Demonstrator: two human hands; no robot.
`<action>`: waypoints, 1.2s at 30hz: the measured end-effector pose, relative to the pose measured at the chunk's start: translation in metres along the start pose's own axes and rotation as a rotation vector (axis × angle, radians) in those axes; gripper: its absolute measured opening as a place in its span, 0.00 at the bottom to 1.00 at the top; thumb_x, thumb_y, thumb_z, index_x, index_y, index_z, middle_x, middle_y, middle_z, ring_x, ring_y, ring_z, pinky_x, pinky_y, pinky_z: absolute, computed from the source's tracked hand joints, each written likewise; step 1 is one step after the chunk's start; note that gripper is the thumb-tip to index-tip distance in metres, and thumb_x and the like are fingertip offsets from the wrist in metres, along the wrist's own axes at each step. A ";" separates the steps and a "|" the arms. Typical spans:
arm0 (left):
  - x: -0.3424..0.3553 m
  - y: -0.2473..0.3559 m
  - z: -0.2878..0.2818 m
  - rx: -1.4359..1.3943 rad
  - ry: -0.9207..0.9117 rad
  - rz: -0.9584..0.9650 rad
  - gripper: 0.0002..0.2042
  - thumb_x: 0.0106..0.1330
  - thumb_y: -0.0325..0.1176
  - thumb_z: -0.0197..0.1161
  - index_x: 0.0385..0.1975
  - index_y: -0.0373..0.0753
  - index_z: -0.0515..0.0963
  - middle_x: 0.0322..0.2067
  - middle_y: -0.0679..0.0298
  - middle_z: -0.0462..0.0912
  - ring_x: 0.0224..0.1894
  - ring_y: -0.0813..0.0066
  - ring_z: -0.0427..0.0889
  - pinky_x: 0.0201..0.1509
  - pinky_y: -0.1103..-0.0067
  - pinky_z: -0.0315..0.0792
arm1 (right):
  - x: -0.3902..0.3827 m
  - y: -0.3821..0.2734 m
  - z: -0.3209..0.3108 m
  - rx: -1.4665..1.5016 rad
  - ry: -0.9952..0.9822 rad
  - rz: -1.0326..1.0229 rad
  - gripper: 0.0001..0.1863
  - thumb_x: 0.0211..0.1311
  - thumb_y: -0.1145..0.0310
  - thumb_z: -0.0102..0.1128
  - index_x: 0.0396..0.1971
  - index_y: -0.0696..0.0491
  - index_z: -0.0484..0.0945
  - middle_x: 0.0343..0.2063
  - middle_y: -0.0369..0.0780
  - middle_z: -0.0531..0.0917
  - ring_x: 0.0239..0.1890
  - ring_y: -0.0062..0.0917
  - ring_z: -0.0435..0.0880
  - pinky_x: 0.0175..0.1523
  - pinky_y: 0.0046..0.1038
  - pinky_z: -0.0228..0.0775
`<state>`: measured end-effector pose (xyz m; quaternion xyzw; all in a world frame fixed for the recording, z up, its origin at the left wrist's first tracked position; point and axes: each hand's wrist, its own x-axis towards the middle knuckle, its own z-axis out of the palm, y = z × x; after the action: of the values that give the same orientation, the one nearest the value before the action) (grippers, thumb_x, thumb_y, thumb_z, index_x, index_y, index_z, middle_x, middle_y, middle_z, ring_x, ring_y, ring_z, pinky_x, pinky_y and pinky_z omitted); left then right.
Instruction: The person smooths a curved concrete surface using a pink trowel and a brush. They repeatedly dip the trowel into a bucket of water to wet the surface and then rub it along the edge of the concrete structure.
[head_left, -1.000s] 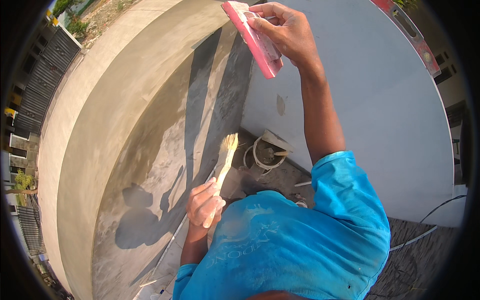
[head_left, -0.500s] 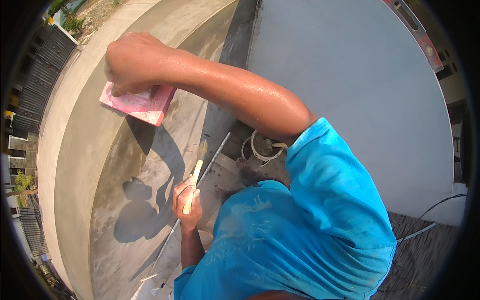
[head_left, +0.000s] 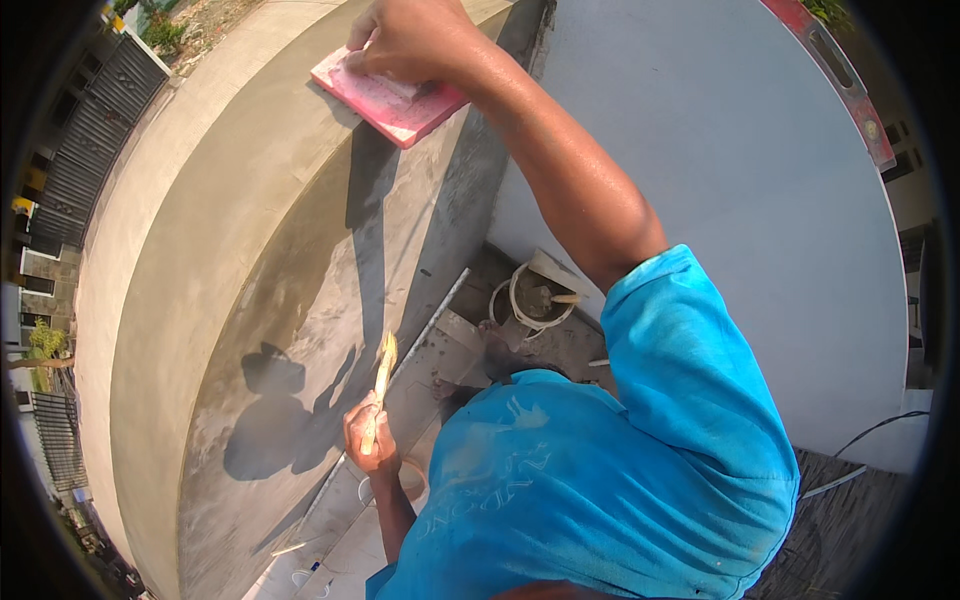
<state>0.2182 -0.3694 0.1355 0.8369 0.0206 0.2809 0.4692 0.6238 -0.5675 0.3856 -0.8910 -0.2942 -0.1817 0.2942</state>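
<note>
In my left hand [head_left: 370,436] is a paintbrush [head_left: 382,385] with a pale handle, my fingers closed around it. Its bristles point up and away from me, over the edge of the grey cement surface. My right arm reaches far forward, and my right hand [head_left: 410,40] grips a pink plastering float [head_left: 405,112] smeared with whitish cement. The float lies at the curved, freshly smoothed cement surface [head_left: 270,260], which has darker damp patches. My fingers partly hide the float's handle.
A bucket [head_left: 535,300] holding grey mix and a wooden-handled tool stands near my feet. A smooth grey wall [head_left: 720,200] rises on the right, with a red level [head_left: 835,70] along its far edge. A long pale strip [head_left: 430,325] edges the cement. Cables [head_left: 870,425] hang at right.
My right hand has carried the float forward and to the right along the cement surface. The left hand, still gripping the brush, has shifted only slightly toward me.
</note>
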 end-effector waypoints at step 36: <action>0.004 -0.034 -0.014 0.107 -0.175 -0.007 0.07 0.67 0.22 0.62 0.42 0.33 0.79 0.44 0.50 0.85 0.47 0.52 0.85 0.54 0.64 0.78 | -0.115 0.028 0.076 1.434 0.888 0.715 0.18 0.60 0.76 0.63 0.49 0.58 0.69 0.34 0.41 0.79 0.30 0.22 0.79 0.26 0.27 0.73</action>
<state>0.2222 -0.3382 0.1159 0.8820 -0.0025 0.2033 0.4250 0.5655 -0.5853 0.2588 -0.3814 0.0971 -0.1794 0.9016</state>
